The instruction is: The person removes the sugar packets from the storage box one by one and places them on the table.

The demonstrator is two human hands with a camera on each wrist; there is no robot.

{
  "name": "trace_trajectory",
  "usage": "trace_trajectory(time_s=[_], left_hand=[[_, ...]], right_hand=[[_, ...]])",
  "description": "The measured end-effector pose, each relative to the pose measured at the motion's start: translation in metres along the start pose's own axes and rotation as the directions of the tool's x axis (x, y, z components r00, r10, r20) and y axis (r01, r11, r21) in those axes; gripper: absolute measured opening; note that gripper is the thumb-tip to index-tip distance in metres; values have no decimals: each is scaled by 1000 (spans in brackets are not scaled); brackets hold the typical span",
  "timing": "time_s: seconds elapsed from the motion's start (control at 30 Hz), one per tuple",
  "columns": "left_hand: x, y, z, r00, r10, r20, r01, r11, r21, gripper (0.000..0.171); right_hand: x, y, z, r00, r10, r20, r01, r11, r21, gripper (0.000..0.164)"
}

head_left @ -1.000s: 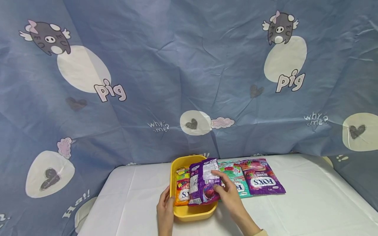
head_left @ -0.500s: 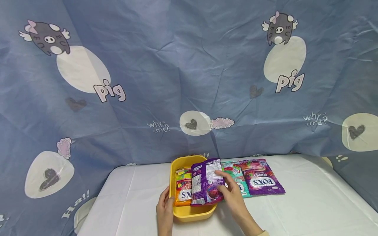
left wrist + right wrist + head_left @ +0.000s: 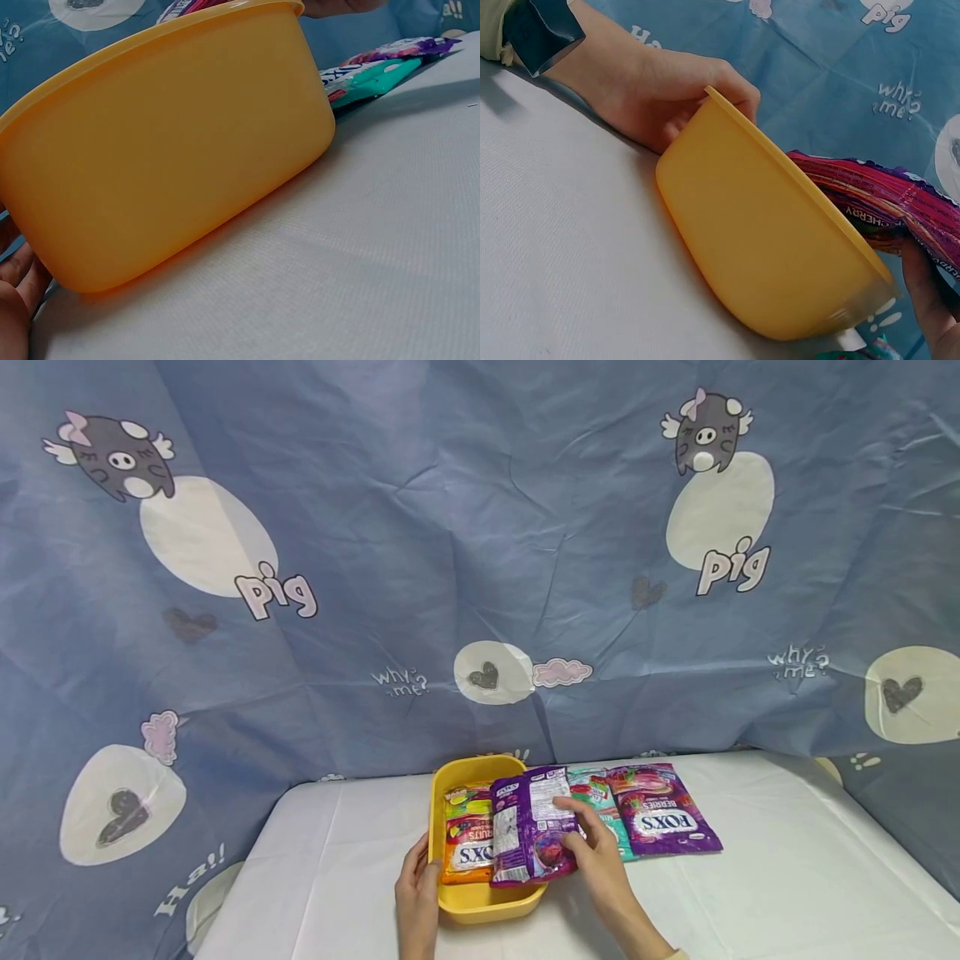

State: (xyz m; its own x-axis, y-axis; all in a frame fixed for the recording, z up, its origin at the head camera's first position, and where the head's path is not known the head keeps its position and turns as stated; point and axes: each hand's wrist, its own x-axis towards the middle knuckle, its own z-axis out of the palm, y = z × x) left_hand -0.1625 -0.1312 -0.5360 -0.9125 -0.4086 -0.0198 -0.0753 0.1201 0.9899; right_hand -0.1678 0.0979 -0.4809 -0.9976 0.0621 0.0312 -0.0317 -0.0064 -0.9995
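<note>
A yellow plastic bin (image 3: pixel 491 908) stands on the white table, its long side running away from me. My left hand (image 3: pixel 417 893) grips its left wall, thumb up at the rim; the right wrist view shows this hand (image 3: pixel 697 90) from across the bin. In my right hand (image 3: pixel 600 864) is a purple candy bag (image 3: pixel 516 831), back label up, pinched at its right side. It overlaps the bin's right rim, and in the right wrist view the bag (image 3: pixel 885 199) sits above that rim. An orange fruits candy bag (image 3: pixel 468 835) lies inside the bin, partly covered by the purple one.
Right of the bin, a teal mint candy bag (image 3: pixel 604 810) lies partly hidden behind my right hand and the held bag. Beside it is a purple berries candy bag (image 3: pixel 663 810). A blue printed cloth (image 3: pixel 360 610) hangs behind the table.
My right hand and the purple candy bag have shifted slightly right. More of the orange bag shows and less of the teal one. My left hand stays on the bin.
</note>
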Motion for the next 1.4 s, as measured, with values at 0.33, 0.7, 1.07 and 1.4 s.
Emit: trace_trajectory(time_s=[0.33, 0.7, 1.07, 1.4], left_hand=[[1, -1, -2, 1000, 7, 2, -7, 1000, -1, 46], [3, 1, -2, 999, -36, 11, 36, 999, 3, 47], [2, 0, 0, 999, -32, 4, 32, 999, 5, 46], [3, 0, -1, 1000, -24, 10, 24, 1000, 2, 46]], right_hand=[[0, 4, -7, 1000, 13, -12, -13, 1000, 26, 50], [-1, 5, -15, 998, 57, -27, -56, 998, 39, 50], [-3, 6, -20, 996, 89, 0, -89, 988, 128, 51], [-3, 10, -27, 995, 99, 10, -99, 985, 141, 51]])
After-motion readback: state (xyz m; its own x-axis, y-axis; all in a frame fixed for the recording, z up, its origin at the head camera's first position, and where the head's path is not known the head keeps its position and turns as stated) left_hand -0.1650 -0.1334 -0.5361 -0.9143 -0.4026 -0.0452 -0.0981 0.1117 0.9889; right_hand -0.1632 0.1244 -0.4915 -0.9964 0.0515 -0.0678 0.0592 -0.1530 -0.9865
